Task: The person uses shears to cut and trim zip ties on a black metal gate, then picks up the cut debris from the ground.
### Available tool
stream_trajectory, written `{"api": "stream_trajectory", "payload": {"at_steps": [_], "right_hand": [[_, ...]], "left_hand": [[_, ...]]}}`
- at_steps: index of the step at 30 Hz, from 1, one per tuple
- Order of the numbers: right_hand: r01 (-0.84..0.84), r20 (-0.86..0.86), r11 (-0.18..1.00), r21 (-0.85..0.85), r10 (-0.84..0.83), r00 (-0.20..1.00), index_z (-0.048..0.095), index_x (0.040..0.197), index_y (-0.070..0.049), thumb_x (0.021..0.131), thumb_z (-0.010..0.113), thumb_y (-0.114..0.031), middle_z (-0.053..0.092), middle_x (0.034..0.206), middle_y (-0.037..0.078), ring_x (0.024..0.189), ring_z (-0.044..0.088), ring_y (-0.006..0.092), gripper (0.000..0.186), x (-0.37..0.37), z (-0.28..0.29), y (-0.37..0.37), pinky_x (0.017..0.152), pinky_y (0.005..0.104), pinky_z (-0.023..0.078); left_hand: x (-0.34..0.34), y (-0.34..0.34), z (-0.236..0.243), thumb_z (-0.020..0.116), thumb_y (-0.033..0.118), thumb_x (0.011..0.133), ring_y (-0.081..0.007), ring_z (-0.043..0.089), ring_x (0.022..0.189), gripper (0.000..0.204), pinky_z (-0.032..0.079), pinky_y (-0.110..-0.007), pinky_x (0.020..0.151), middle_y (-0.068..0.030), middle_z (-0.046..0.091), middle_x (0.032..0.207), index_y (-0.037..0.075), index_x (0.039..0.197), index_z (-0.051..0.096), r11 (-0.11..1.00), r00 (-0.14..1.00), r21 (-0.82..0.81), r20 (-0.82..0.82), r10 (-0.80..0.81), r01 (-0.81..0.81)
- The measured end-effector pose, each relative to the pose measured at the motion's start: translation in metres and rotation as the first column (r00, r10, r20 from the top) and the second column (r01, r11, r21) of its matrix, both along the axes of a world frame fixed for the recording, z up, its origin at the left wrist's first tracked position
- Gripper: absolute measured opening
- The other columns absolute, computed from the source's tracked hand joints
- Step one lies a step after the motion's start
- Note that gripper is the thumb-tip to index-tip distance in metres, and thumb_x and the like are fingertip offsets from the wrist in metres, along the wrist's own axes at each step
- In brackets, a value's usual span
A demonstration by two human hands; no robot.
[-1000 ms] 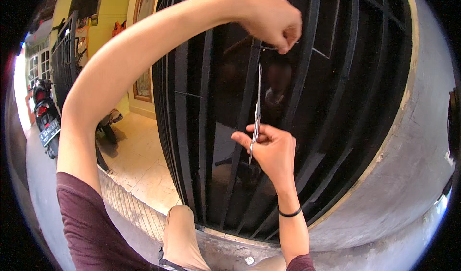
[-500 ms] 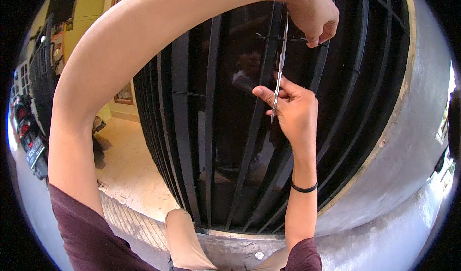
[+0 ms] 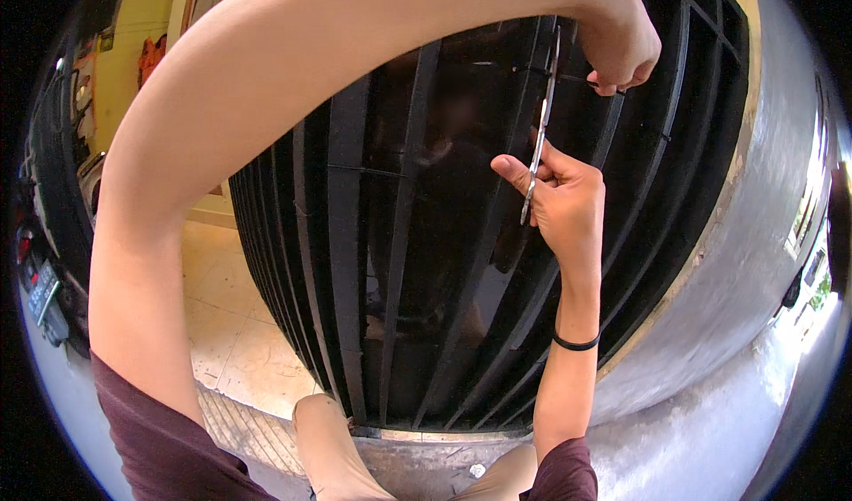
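A black barred gate [image 3: 351, 235] with dark, glossy sheeting behind its bars stands in front of me. My left hand [image 3: 626, 53] reaches across the top, its fingers closed and pinching the end of a thin black cable tie [image 3: 587, 81] at a bar. Below it, my right hand [image 3: 568, 201] grips silver scissors [image 3: 543, 115], seen nearly edge-on, by the handle end. My right thumb sticks out to the left. The scissors' tip points up beside the tie; whether the blades touch it I cannot tell.
A curved grey wall [image 3: 683, 337] borders the gate on the right. At the left are a pale tiled floor [image 3: 240, 323], a ridged ramp [image 3: 253, 430] and a parked motorcycle [image 3: 40, 292]. My knee [image 3: 319, 421] shows close to the gate's lower edge.
The view has turned slightly, so the gate's bars and both hands appear farther right. My left hand still pinches the tie, and my right hand keeps its grip on the scissors.
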State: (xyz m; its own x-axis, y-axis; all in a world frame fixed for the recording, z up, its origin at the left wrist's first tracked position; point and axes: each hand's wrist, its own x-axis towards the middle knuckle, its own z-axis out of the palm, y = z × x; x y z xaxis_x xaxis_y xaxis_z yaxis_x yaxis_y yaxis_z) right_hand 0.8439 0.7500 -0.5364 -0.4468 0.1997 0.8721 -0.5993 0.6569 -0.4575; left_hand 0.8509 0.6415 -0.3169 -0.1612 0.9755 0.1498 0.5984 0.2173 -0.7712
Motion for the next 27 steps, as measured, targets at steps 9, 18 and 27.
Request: {"api": "stream_trajectory", "payload": {"at_steps": [9, 18, 27], "right_hand": [[0.231, -0.031, 0.958, 0.169, -0.229, 0.973, 0.081, 0.099, -0.002, 0.080, 0.087, -0.049, 0.048, 0.055, -0.005, 0.050, 0.038, 0.0033, 0.051, 0.004, 0.008, -0.007, 0.049, 0.0218, 0.027], [0.335, -0.085, 0.920, 0.204, -0.324, 0.942, 0.067, 0.066, -0.005, 0.079, 0.088, -0.053, 0.044, 0.051, -0.005, 0.048, 0.038, 0.0046, 0.054, 0.000, 0.007, -0.010, 0.049, 0.0217, 0.028], [0.148, -0.027, 0.989, -0.007, -0.148, 0.989, 0.077, 0.116, 0.000, 0.078, 0.092, -0.031, 0.046, 0.055, -0.006, 0.049, 0.041, 0.0017, 0.051, 0.003, -0.005, 0.004, 0.048, 0.0203, 0.028]], "left_hand": [[0.026, 0.088, -0.029, 0.068, 0.025, 0.088, -0.0307, 0.064, 0.126, 0.036, 0.021, -0.072, 0.119, -0.0062, 0.075, 0.123, 0.017, 0.122, 0.077, 0.685, 0.713, 0.298, -0.021, 0.701, -0.665], [-0.017, 0.120, -0.013, 0.069, 0.026, 0.088, -0.0329, 0.060, 0.132, 0.039, 0.019, -0.074, 0.119, -0.0078, 0.073, 0.129, 0.016, 0.124, 0.076, 0.790, 0.797, 0.232, -0.082, 0.598, -0.568], [-0.011, 0.040, 0.006, 0.066, 0.023, 0.094, -0.0216, 0.071, 0.096, 0.025, 0.050, -0.042, 0.094, -0.0085, 0.077, 0.102, 0.009, 0.112, 0.076, 0.967, 0.953, 0.105, 0.172, -0.248, 0.232]]}}
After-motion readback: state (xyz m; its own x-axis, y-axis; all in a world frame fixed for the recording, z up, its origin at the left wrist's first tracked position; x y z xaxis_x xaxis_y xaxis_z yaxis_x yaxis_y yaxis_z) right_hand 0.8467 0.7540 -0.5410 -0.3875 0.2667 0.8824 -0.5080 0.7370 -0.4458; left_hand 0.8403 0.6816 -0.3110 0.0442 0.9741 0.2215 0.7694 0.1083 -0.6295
